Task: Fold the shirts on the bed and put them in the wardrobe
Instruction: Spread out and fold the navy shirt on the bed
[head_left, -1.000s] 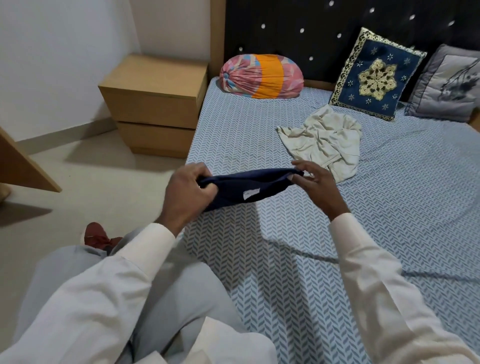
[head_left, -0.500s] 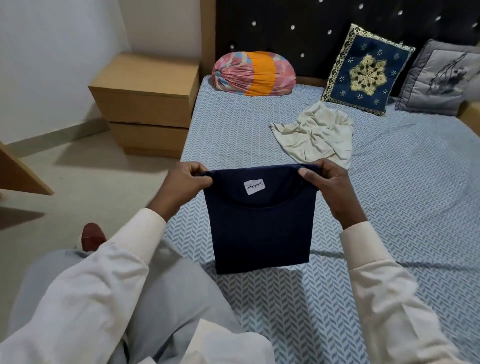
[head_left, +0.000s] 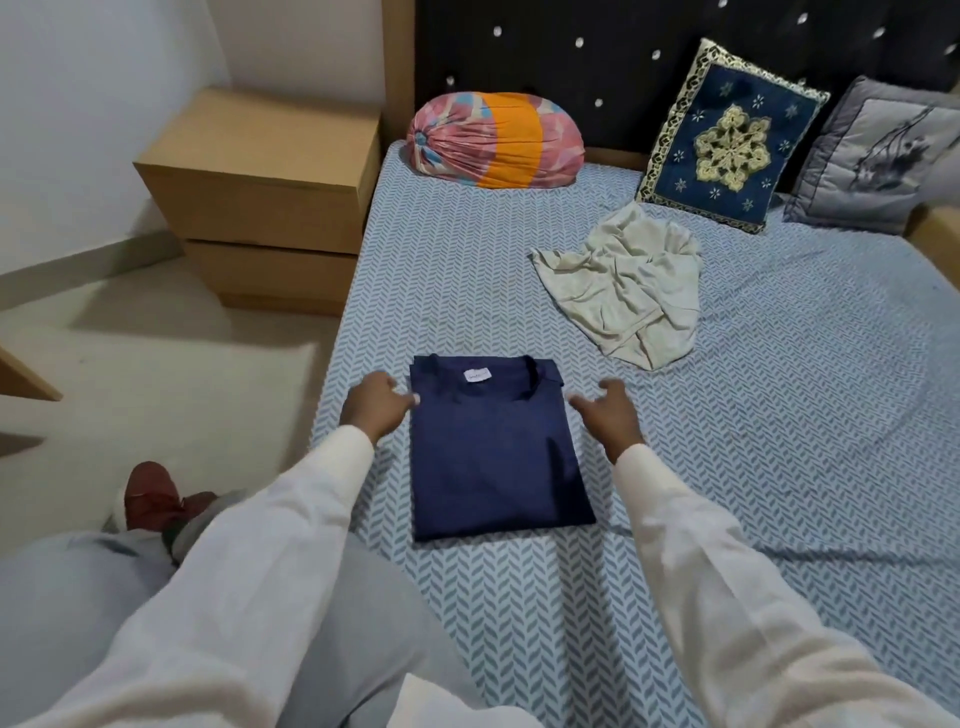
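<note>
While looking down at the bed (head_left: 779, 441), note navy shirt (head_left: 493, 452) folded flat near its edge, collar toward 12 o'clock, probably squared up ready for carrying. Left hand (head_left: 371, 410) at 9 o'clock: loose fingers touching the cloth's edge, gripping nothing. Right hand (head_left: 610, 418) at 3 o'clock: spread, just clear of it. Crumpled cream shirt (head_left: 623, 293) at 1 o'clock, not yet folded.

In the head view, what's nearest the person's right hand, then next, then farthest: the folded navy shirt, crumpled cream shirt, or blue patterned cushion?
From the right hand:
1. folded navy shirt, just to its left.
2. crumpled cream shirt, farther up the bed.
3. blue patterned cushion, against the headboard.
</note>
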